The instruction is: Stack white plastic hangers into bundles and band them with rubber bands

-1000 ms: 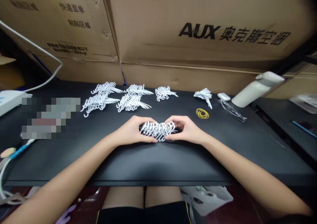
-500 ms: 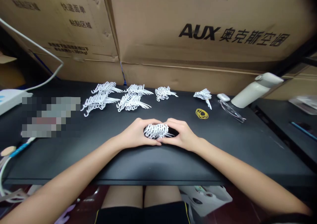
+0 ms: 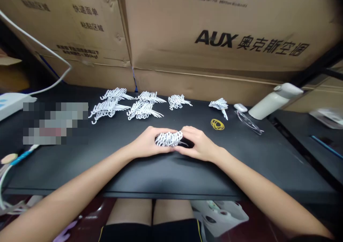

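Near the front of the black table, a bundle of white wire hooks is gripped between both hands. My left hand wraps round its left side, thumb in front and fingers behind. My right hand closes on the right side, with its fingertips and thumb against the bundle; thin wire ends point into that palm. Behind lie more white hook bundles in groups, a smaller bundle and another bundle farther right. Yellow rubber bands lie beyond my right hand.
Large cardboard boxes stand along the back of the table. To the right are a white earphone case, glasses and a tilted pale bottle. A white power strip and cable are at left.
The hook bundle has turned slightly in my hands, and its wire ends show less. Both hands keep their hold; the camera view has shifted a little.
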